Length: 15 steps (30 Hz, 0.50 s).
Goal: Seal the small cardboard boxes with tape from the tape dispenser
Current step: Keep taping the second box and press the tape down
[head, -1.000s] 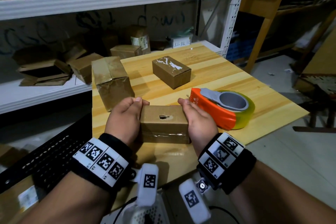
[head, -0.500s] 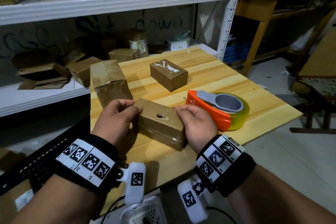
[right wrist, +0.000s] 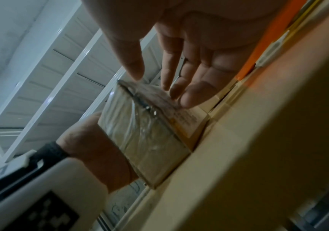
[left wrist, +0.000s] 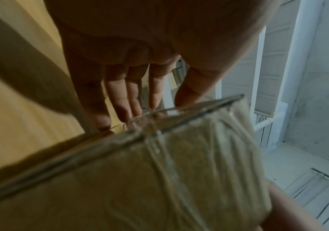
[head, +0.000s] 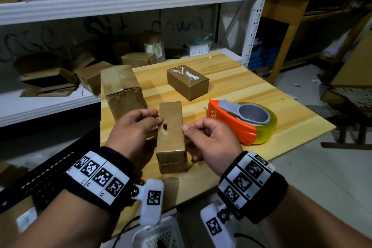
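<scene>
Both my left hand (head: 134, 127) and right hand (head: 209, 138) grip the oblong, tape-wrapped cardboard box (head: 171, 127) on the wooden table (head: 231, 90). An orange tape dispenser (head: 241, 122) lies nearby.

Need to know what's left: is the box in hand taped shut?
Partly: the box has wrinkled clear tape over its near end seam; the far end cannot be seen.

The left hand (head: 134, 129) covers the left face of the small brown cardboard box with a torn hole (head: 171, 127). In the left wrist view that box (left wrist: 139, 179) is blurred and cut off at the bottom edge. The orange tape dispenser (right wrist: 262, 46) shows only as a blurred sliver.
</scene>
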Each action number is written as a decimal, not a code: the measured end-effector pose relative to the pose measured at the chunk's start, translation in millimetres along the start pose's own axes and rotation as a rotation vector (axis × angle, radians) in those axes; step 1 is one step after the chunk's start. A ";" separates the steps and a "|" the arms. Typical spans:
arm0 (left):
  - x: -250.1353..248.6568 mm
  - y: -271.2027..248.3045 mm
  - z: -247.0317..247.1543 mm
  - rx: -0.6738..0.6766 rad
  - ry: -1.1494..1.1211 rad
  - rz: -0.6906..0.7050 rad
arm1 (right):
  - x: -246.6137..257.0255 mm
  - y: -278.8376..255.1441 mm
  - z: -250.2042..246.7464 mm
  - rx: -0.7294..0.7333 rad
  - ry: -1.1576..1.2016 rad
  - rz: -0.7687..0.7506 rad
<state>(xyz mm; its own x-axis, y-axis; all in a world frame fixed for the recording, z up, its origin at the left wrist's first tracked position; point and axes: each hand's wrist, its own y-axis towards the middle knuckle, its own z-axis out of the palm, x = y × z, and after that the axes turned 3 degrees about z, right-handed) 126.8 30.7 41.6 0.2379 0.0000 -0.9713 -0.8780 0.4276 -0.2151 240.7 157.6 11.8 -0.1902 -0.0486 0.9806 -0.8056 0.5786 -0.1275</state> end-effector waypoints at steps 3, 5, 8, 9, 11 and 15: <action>-1.9 -1.8 -2.8 0.009 -0.010 -0.005 | 17.5 1.0 -15.5 -0.071 0.035 -0.039; -3.7 -2.2 -4.9 0.034 -0.015 -0.012 | 25.7 6.4 -30.0 -0.188 0.022 -0.128; -5.7 -2.7 -6.4 0.107 0.016 -0.047 | 28.0 16.5 -50.3 -0.326 -0.076 -0.204; -5.2 -3.1 -5.8 0.126 0.030 -0.060 | 25.9 20.7 -56.5 -0.349 -0.136 -0.204; -2.2 -4.1 -3.7 0.127 0.024 -0.084 | 21.1 27.9 -66.3 -0.380 -0.306 -0.186; 3.3 -5.3 2.0 0.108 -0.008 -0.101 | 17.2 36.1 -80.1 -0.409 -0.670 -0.124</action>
<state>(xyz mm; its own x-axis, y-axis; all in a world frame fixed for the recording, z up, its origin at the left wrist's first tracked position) 133.1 30.3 39.8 0.3268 -0.0407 -0.9442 -0.7997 0.5205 -0.2992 253.3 242.9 36.0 -0.5142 -0.5369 0.6688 -0.5976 0.7837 0.1696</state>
